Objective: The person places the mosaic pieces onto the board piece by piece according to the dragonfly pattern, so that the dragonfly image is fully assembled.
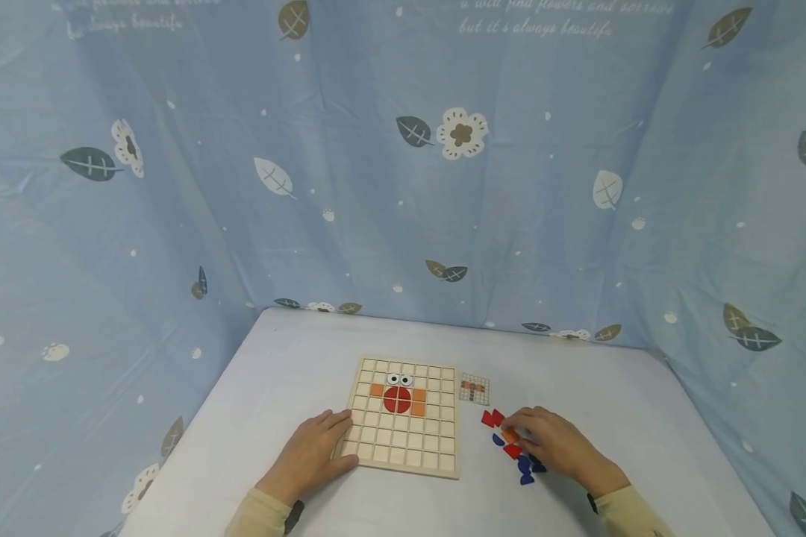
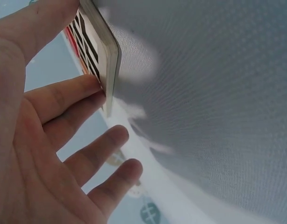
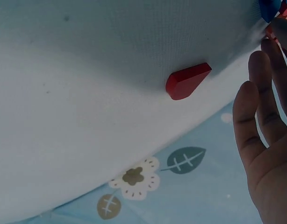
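A wooden grid board [image 1: 403, 447] lies on the table, bearing a red circle [image 1: 397, 400] of quarter pieces, two white eye pieces [image 1: 399, 380] and several orange squares [image 1: 419, 401]. My left hand [image 1: 319, 455] rests at its near left corner, fingers fairly straight; in the left wrist view, fingertips touch the board's edge [image 2: 111, 60]. Right of the board, my right hand [image 1: 554, 440] pinches an orange square tile [image 1: 510, 435] between thumb and fingertips, low over the loose pieces. Red pieces [image 1: 488, 418] and blue pieces [image 1: 525, 464] lie around those fingertips.
A small pattern card [image 1: 475, 388] lies beside the board's upper right edge. One red piece [image 3: 188, 81] sits apart from the fingers in the right wrist view. A blue printed curtain [image 1: 376, 186] encloses the white table [image 1: 295, 343] at the back and sides.
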Tool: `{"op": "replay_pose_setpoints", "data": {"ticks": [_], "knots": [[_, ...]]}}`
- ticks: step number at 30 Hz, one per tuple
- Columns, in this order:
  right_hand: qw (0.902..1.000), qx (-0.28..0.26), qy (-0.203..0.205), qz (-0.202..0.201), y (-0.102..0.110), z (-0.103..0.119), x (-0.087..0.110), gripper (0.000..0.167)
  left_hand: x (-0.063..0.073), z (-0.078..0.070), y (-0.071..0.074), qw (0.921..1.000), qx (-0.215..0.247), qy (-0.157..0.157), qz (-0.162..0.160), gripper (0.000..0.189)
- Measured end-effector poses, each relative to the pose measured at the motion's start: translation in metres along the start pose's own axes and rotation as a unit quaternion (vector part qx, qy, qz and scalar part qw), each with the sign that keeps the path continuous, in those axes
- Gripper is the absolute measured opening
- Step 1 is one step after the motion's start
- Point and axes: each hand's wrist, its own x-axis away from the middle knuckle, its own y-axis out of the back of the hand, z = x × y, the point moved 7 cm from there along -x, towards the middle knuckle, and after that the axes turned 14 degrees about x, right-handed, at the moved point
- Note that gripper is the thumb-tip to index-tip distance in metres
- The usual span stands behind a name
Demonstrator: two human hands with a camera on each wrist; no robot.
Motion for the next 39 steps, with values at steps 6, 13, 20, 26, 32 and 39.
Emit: {"op": "replay_pose_setpoints", "data": {"ticks": [6,13,20,26,32,39], "knots": [[0.9998,0.017,0.006,-0.003,0.0002,0.0013,0.0001,0.026,0.0013,0.0006,0.0006,0.9999,-0.003,-0.009,-0.007,0.065],[0.9994,0.028,0.014,-0.01,0.0014,0.0033,0.0006,0.023,0.0018,0.0028,0.0012,0.9997,-0.011,-0.013,-0.014,0.063],[0.9991,0.027,0.024,-0.02,0.0011,0.0048,0.0005,0.022,0.0017,0.0039,0.001,0.9998,-0.007,-0.01,-0.015,0.062],[0.9995,0.031,0.011,-0.001,-0.0021,0.0033,-0.0009,0.022,0.0017,0.004,0.0008,0.9998,-0.001,-0.011,-0.015,0.062],[0.9995,0.03,0.001,0.005,-0.0027,0.0015,-0.0018,0.018,0.0016,0.004,0.0021,0.9998,0.0,-0.012,-0.018,0.064],[0.9994,0.029,-0.016,-0.002,0.0017,-0.0013,0.0007,0.02,0.0011,0.0029,0.0041,0.9999,0.01,-0.001,-0.008,0.065]]}}
